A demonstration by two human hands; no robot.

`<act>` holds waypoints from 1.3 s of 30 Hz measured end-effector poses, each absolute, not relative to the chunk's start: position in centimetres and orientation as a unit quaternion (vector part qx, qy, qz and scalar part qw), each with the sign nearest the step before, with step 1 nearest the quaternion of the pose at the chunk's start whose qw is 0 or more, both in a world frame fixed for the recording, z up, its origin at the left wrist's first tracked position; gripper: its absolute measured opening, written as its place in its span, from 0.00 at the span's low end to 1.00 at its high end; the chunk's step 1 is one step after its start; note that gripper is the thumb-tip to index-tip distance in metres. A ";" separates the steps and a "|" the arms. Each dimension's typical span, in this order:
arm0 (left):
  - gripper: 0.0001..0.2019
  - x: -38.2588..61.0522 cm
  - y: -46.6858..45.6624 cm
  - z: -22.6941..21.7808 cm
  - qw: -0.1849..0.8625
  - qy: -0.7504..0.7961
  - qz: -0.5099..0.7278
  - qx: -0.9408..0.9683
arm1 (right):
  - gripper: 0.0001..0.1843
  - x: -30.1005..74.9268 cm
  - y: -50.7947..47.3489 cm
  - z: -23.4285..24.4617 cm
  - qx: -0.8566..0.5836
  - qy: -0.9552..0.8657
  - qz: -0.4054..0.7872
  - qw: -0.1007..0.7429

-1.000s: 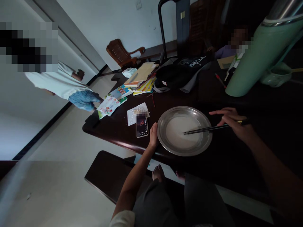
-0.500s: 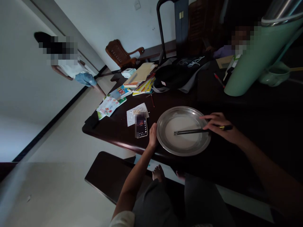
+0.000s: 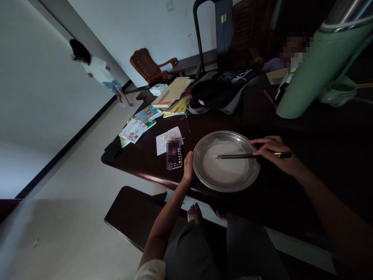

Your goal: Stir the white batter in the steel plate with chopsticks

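Note:
A round metal plate (image 3: 201, 171) with pale white liquid in it sits near the front edge of a dark table (image 3: 291, 186). My right hand (image 3: 275, 153) is closed on a pair of dark chopsticks (image 3: 236, 156), whose tips lie in the liquid left of the plate's middle. My left hand (image 3: 189, 168) rests against the plate's left rim, fingers curled on the edge. A phone (image 3: 174, 154) with a lit screen lies just left of that hand.
A tall pale green flask (image 3: 317, 66) and a green bowl (image 3: 338, 93) stand at the back right. Books and papers (image 3: 171, 101), leaflets (image 3: 135, 128) and a dark bag (image 3: 215, 93) crowd the far left of the table. A seated person (image 3: 279, 58) is behind; another person (image 3: 97, 70) stands by the far wall.
My right hand swept the chopsticks leftward across the liquid, then shifted them slightly up. The person on the left walked away toward the far wall. My left hand stayed on the rim.

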State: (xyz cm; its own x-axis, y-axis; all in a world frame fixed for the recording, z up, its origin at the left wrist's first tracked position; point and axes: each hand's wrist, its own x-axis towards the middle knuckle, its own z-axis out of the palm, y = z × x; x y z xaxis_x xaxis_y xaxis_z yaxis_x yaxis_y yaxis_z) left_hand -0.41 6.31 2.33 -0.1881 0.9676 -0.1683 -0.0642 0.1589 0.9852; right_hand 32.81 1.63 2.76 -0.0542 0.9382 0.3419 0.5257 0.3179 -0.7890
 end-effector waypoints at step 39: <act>0.26 -0.5 6.7 1.5 0.479 0.576 0.507 0.426 | 0.28 33.7 1.8 3.3 -0.532 -0.624 0.258 0.512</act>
State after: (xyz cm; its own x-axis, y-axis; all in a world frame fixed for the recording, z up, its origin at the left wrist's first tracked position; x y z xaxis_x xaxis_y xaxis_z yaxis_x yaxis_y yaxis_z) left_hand -0.53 6.67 1.46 -0.1772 0.9767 -0.1206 0.0055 0.1235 0.9923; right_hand 33.69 1.79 3.26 0.0891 0.9271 0.3641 0.3991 0.3017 -0.8658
